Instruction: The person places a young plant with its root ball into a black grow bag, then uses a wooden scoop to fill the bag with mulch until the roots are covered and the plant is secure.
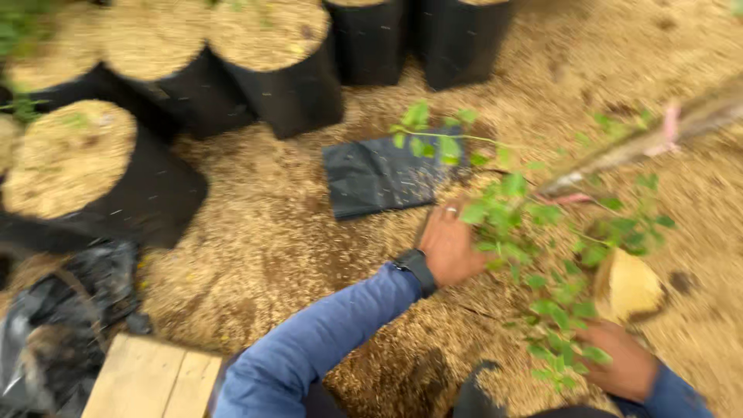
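Beside my left hand (pixel 449 246), which lies flat with fingers spread on the husk-strewn ground (pixel 271 232), a leafy seedling (pixel 542 255) leans over it, while my right hand (pixel 619 360), fingers curled, seems to grip its lower stem, perhaps steadying it, just below the sawn stump (pixel 627 288).

Left hand (pixel 451 246) flat, palm down, arm outstretched; right hand (pixel 621 360) low, fingers curled, partly hidden.

Soft even daylight, no glare (heavy motion blur esp right)
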